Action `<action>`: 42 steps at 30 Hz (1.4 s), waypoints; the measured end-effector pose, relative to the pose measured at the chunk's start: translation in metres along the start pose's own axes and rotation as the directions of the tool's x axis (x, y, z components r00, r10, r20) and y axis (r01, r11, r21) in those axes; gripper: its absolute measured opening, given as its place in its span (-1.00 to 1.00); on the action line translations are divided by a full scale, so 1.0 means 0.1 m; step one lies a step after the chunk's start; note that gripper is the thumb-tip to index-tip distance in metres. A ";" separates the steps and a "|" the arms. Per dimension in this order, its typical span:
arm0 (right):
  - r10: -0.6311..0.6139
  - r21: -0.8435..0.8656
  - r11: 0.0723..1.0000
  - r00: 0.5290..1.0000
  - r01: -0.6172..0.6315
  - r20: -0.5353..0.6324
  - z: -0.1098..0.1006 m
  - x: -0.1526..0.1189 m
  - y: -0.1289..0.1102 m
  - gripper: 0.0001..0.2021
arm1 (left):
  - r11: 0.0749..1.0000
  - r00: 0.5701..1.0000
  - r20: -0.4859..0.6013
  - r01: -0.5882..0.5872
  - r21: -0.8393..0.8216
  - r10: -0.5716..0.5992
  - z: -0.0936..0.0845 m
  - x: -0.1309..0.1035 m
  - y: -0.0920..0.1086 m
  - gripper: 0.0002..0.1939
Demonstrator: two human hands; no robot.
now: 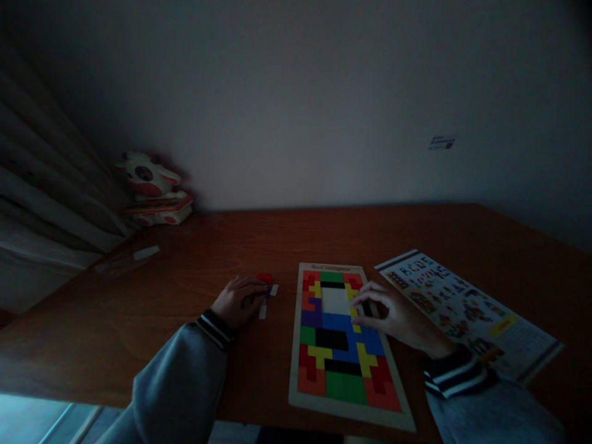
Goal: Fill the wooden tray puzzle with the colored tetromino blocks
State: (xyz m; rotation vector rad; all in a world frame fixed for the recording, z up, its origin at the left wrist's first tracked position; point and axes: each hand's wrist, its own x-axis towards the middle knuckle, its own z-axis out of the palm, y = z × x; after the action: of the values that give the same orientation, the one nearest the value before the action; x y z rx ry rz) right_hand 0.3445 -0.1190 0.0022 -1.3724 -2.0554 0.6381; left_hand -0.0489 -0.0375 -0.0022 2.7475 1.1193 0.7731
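A pale-framed puzzle board point(351, 414) lies on the brown table, filled with coloured block pieces around a bare pale patch point(336, 300) in its upper part. Over the board's right side, my right hand point(393, 313) has its thumb and fingers curved toward a yellow piece point(355, 319), with a gap between them. My left hand point(238, 300) rests left of the board, fingers bent beside a small red piece point(264, 279) and small white pieces point(263, 309). Whether its fingertips grip a dark piece is hard to tell in the dim light.
A printed pattern sheet point(467, 311) lies right of the board, partly behind my right forearm. On the table's far left corner stands a cow figure point(155, 188). A pale slip point(146, 253) lies near the curtain point(50, 185). The wall borders the table's back edge.
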 end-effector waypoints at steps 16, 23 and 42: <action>-0.123 -0.157 0.983 0.975 0.094 -0.185 0.07 0.16 0.13 -0.76 | 1.000 0.999 -0.032 -0.012 0.009 0.012 0.00 0.03 0.03 -0.80; -0.289 -0.237 0.943 0.929 0.234 -0.232 0.10 0.16 0.15 -0.79 | 0.999 0.999 -0.024 -0.025 0.027 0.025 0.01 0.02 -0.01 -0.79; 0.602 0.858 0.511 0.734 -0.052 -0.314 0.10 0.12 0.17 -0.71 | 0.998 0.997 -0.060 -0.056 -0.024 0.054 0.00 0.03 0.00 -0.83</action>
State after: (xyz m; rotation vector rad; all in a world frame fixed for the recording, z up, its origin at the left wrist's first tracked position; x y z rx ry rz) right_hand 0.3458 -0.1025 -0.0140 -1.1684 -0.7431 1.0085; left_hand -0.0469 -0.0353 -0.0009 2.7627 1.0403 0.8745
